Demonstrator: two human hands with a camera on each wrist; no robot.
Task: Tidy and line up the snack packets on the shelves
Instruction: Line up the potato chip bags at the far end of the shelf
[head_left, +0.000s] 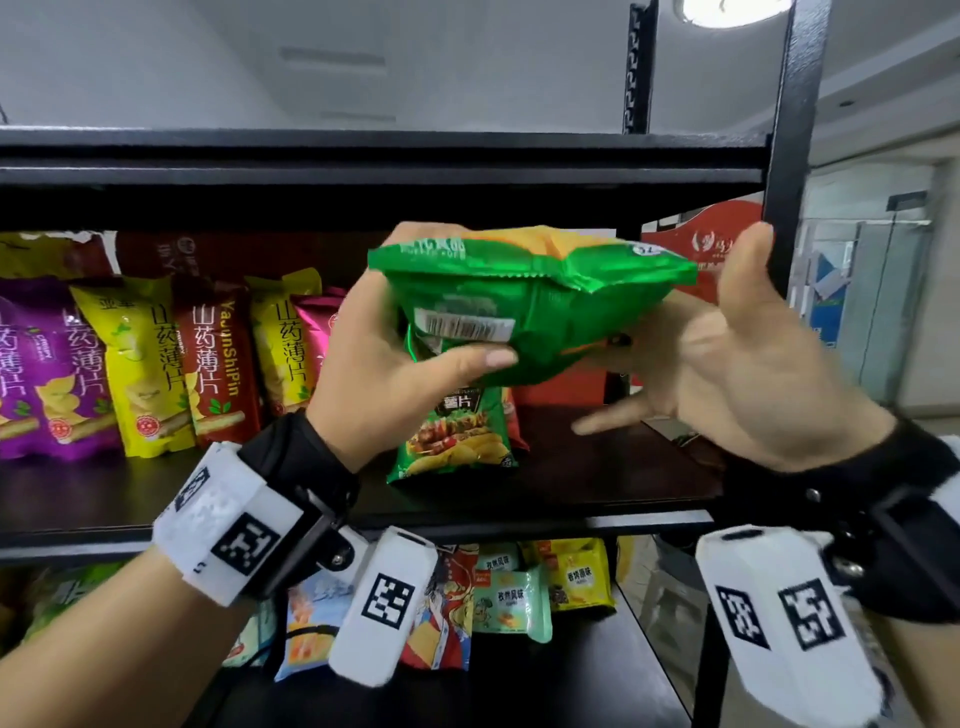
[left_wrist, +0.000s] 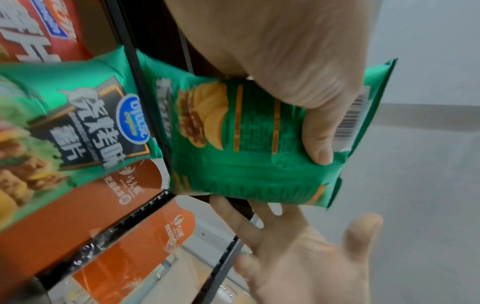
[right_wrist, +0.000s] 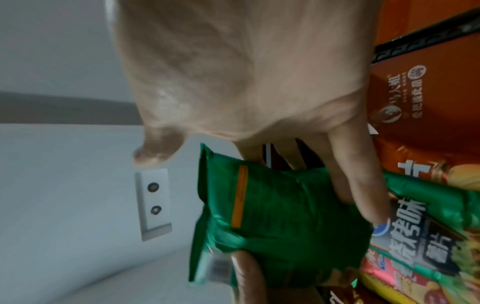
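I hold a green chip packet (head_left: 545, 301) (left_wrist: 246, 133) (right_wrist: 272, 216) in the air in front of the middle shelf, its barcode side toward me. My left hand (head_left: 384, 358) (left_wrist: 311, 92) grips its left end, thumb across the barcode side and fingers behind. Spread and straight-fingered, my right hand (head_left: 727, 358) (right_wrist: 246, 82) (left_wrist: 298, 246) lies against the packet's right side and back. A second green chip packet (head_left: 457, 436) (left_wrist: 78, 123) (right_wrist: 428, 216) stands upright on the shelf board (head_left: 597, 483) just below the held one.
Purple, yellow and red packets (head_left: 150, 364) stand in a row at the shelf's left. Red-orange packaging (head_left: 696, 244) sits behind at the right, by the black upright post (head_left: 789, 156). The lower shelf holds several mixed packets (head_left: 509, 592). Bare board lies right of the standing green packet.
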